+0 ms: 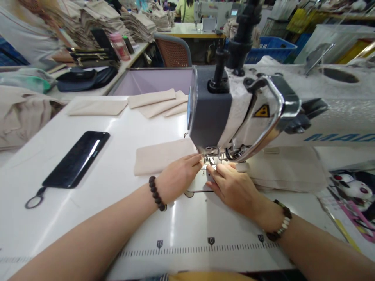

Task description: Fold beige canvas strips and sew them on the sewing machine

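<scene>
Head view: a white sewing table (96,234) is dominated by an industrial sewing machine head (211,113). Well behind the machine head, a blue plastic crate (271,48) is seen, and stacks of folded beige cloth (137,27) are piled behind it to the left. Nearer, folded beige fabric strips (156,102) are laid behind and left of the machine head, and a black smartphone (76,158) lies well left of it. A folded beige fabric panel (164,157) rests just left of its needle, while a larger beige fabric piece (285,169) is spread to its right. Below the presser foot (211,158), a small pale piece (208,175) is seen, its material unclear. The left hand (178,177) and the right hand (231,187) are placed on either side of that foot, with fingers extended and nearly flat. Neither hand is clearly closed, and whether either has hold of the pale piece cannot be told. The fingertips are judged to be the main risk: if the machine were run with them this close, a finger could be pierced by the needle. Uneven pressure could also shift the cloth and skew the stitching.
</scene>
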A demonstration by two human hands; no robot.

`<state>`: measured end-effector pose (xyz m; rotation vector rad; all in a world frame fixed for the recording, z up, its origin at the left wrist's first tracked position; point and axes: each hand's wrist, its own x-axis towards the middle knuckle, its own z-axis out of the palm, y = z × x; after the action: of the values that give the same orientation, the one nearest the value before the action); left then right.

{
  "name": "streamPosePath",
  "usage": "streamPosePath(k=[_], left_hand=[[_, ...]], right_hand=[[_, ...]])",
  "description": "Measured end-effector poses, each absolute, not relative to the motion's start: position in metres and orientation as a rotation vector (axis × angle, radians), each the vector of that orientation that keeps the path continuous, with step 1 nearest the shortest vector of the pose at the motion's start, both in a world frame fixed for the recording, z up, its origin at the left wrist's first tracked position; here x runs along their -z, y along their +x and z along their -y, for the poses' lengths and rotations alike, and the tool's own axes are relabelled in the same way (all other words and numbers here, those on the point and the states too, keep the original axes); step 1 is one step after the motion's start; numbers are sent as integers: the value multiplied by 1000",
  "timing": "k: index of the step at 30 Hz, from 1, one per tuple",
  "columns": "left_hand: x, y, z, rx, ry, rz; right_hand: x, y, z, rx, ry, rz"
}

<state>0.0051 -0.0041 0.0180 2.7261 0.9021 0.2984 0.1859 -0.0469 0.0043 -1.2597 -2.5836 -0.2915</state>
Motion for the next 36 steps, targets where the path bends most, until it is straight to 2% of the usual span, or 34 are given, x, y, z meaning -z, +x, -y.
streamPosePath(k=[14, 20, 25, 30, 36], left_hand=[[-14, 4, 0, -185, 2815, -989], [-15, 1, 4, 23, 2831, -1388], [-27, -22, 52, 262, 2974, -1146], [-26, -45, 101, 143, 3057, -1002], [-29, -51, 103, 27, 2952, -982]], right_hand=[[-4, 185, 46, 268, -1201, 2549], [-4, 194, 47, 172, -1033, 2519], [-14, 207, 50, 333, -975, 2403], [-16, 210, 52, 321, -937, 2437], [-15, 204, 49, 227, -956, 2471]])
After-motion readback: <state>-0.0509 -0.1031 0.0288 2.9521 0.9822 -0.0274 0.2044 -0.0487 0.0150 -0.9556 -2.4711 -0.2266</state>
